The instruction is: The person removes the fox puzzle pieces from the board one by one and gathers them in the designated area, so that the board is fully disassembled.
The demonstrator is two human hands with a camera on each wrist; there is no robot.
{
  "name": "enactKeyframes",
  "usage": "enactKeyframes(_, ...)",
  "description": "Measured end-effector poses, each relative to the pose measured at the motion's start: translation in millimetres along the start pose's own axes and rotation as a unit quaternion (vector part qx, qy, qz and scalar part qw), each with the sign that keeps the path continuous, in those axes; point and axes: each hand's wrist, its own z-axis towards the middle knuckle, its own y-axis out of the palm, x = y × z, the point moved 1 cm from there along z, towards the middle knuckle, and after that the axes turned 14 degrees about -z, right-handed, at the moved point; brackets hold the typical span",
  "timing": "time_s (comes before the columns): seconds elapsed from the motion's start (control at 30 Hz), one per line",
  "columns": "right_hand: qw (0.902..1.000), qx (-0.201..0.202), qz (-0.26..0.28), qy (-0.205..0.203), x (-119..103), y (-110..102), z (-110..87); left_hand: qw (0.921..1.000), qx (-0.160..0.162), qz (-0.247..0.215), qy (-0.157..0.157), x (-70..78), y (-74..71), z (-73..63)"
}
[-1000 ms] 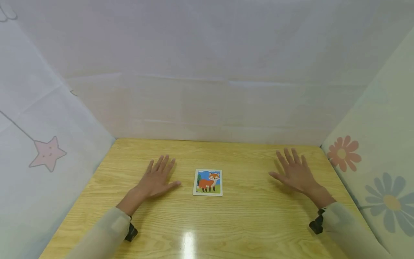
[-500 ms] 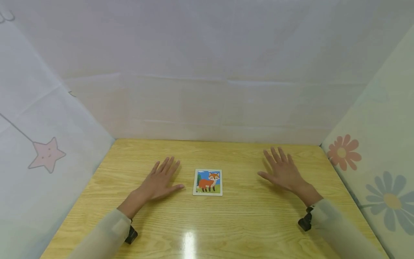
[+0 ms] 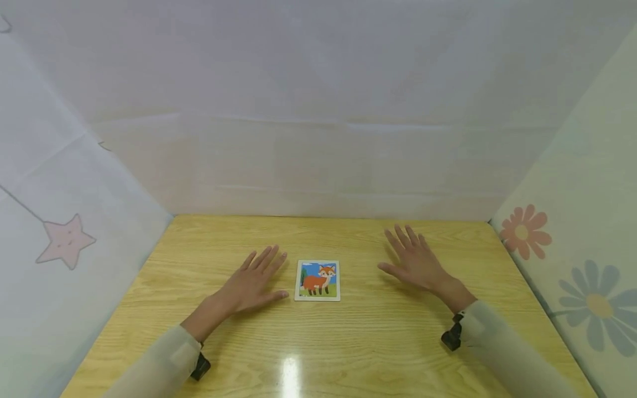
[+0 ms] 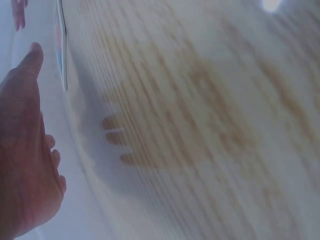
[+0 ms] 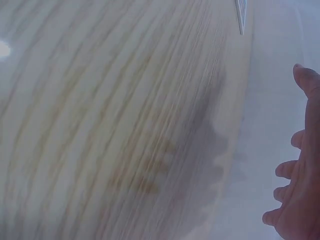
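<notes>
A square fox picture with a white border (image 3: 317,281) lies flat on the wooden table (image 3: 318,337), near its middle. To its left, my left hand (image 3: 251,284) hovers over the tabletop with fingers extended and thumb toward the picture, not touching it. My right hand (image 3: 415,264) is held farther off on the other side, fingers spread and nothing in it. Both wrist views show a gap between the hand and its shadow on the wood. The left wrist view catches the picture's edge (image 4: 61,45) beyond the thumb; a corner of the picture (image 5: 242,15) shows in the right wrist view.
Pale cloth walls enclose the table: a back wall (image 3: 318,166), a left one with a pink star (image 3: 66,242), and a right one with a red flower (image 3: 526,232) and a blue-grey flower (image 3: 597,305). Light glares off the table's front.
My right hand has moved left toward the picture. The left hand has shifted slightly right and nearer to it. The picture stays in place; the head view has shifted a little.
</notes>
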Motion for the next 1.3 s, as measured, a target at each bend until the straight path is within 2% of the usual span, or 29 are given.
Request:
enactKeyframes(0.37, 0.998, 0.009, 0.057, -0.028, -26, 5, 14.6, 0.9985, -0.026, 0.004, 0.047, 15.2, 6.9, 1.4)
enactKeyframes(0.6, 0.9953, 0.007, 0.085, -0.047, -39, 10, 26.1, 0.9952, -0.044, 0.018, 0.085, 23.7, 3.7, -1.3)
enactKeyframes(0.73, 0.9932, -0.004, 0.105, -0.051, -46, 14, 30.6, 0.9936, -0.064, 0.007, 0.093, 28.1, 2.4, -1.8)
enactKeyframes(0.97, 0.9876, -0.007, 0.138, -0.075, -57, 21, 36.5, 0.9885, -0.098, 0.016, 0.114, 35.0, 4.8, -1.9)
enactKeyframes(1.3, 0.9773, 0.0, 0.187, -0.099, -75, 31, 49.5, 0.9805, -0.109, 0.034, 0.16, 43.2, 9.3, -2.3)
